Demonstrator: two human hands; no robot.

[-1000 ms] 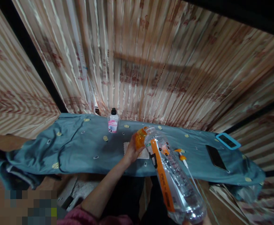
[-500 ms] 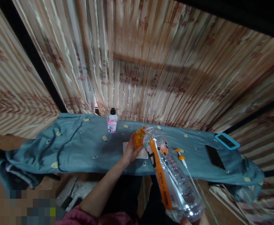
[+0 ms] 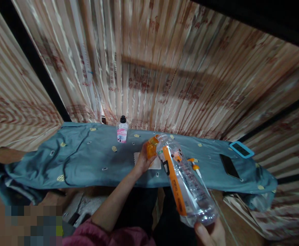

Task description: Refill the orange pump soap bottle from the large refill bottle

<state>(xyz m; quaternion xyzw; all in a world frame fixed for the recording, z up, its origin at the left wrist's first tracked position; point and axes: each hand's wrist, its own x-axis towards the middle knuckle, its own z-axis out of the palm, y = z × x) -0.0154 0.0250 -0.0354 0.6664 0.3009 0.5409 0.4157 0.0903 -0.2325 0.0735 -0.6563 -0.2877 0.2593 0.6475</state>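
My left hand (image 3: 143,158) is wrapped around a small orange see-through bottle (image 3: 152,147). Against its opening leans the mouth of a large clear plastic bottle (image 3: 190,184) with an orange and white label. My right hand (image 3: 211,234) grips this large bottle by its base, which points down toward me, so it lies tilted. Whether liquid passes between the two mouths I cannot tell. Beyond the large bottle lies an orange pump head (image 3: 195,167) with a white tube, partly hidden. A white cloth or tissue (image 3: 156,164) rests under my left hand.
A small clear bottle with a black cap and pink label (image 3: 122,130) stands at the back. On the right lie a dark phone (image 3: 229,166) and a blue-framed device (image 3: 241,149). The teal cloth (image 3: 85,164) covers the narrow table before a striped curtain (image 3: 144,68).
The large bottle's base has come up slightly, and more of my right hand shows. Both bottle mouths stay together. The whole view has shifted a little.
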